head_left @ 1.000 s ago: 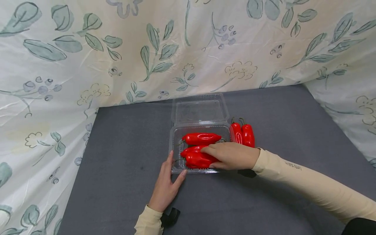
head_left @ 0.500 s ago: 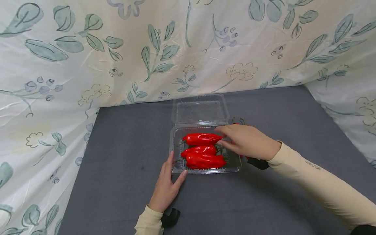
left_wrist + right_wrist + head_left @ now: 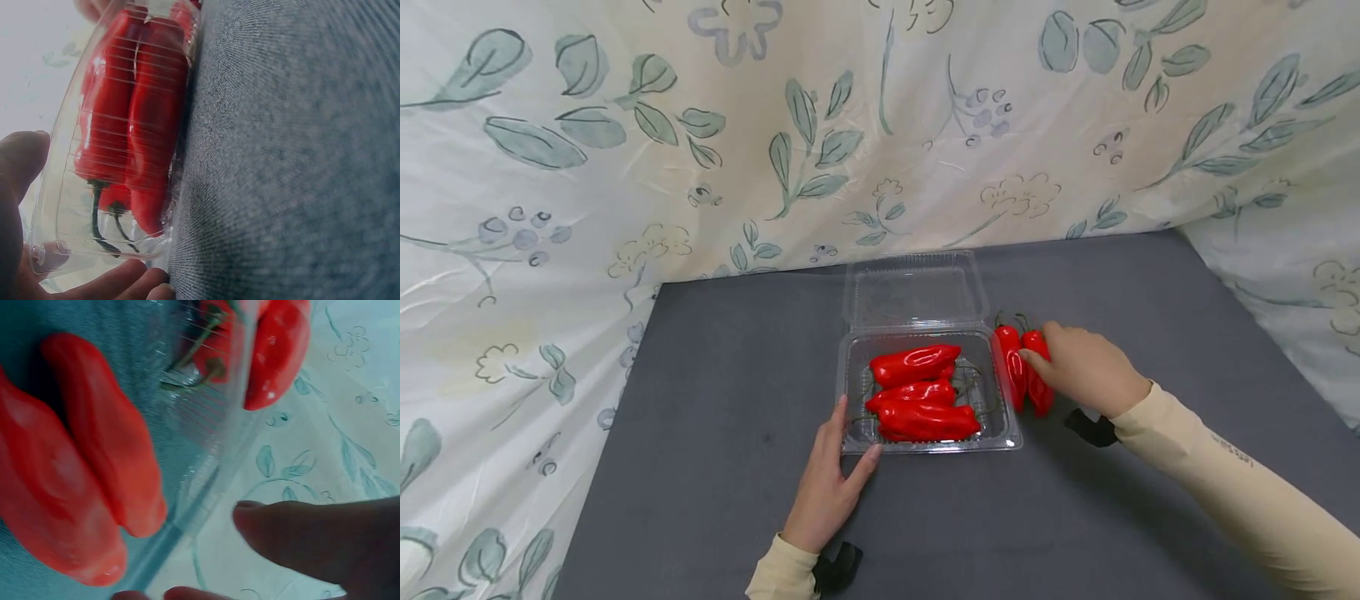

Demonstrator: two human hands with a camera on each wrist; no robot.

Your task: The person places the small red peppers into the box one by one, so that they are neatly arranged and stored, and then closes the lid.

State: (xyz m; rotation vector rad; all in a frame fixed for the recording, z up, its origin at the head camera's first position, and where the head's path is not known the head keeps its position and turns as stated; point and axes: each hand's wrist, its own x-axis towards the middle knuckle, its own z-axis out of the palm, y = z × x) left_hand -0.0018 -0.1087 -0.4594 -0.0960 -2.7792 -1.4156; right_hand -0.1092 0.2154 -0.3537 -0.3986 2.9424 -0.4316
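Observation:
A clear plastic clamshell box (image 3: 1011, 437) stands with its lid folded back. Inside lie several glossy red peppers (image 3: 928, 422) with thin green stems, some stacked on others. My left hand (image 3: 823, 492) rests at its front left corner, fingers and thumb spread; in the left wrist view the thumb (image 3: 24, 159) is by the rim. Two more red peppers (image 3: 1041, 392) lie side by side on the table, right of the box. Over their stem ends, my right hand (image 3: 1086, 367) reaches with thumb and fingers apart. Its thumb (image 3: 281, 534) shows off the peppers in the right wrist view.
The box's open lid (image 3: 913, 292) lies toward the back of the dark grey table (image 3: 722, 400). A floral cloth (image 3: 820, 150) hangs behind the table and down both sides.
My right hand has moved right, from the peppers in the box to the two beside it. The rearmost pepper in the box now lies slightly tilted. The left hand stays at the corner.

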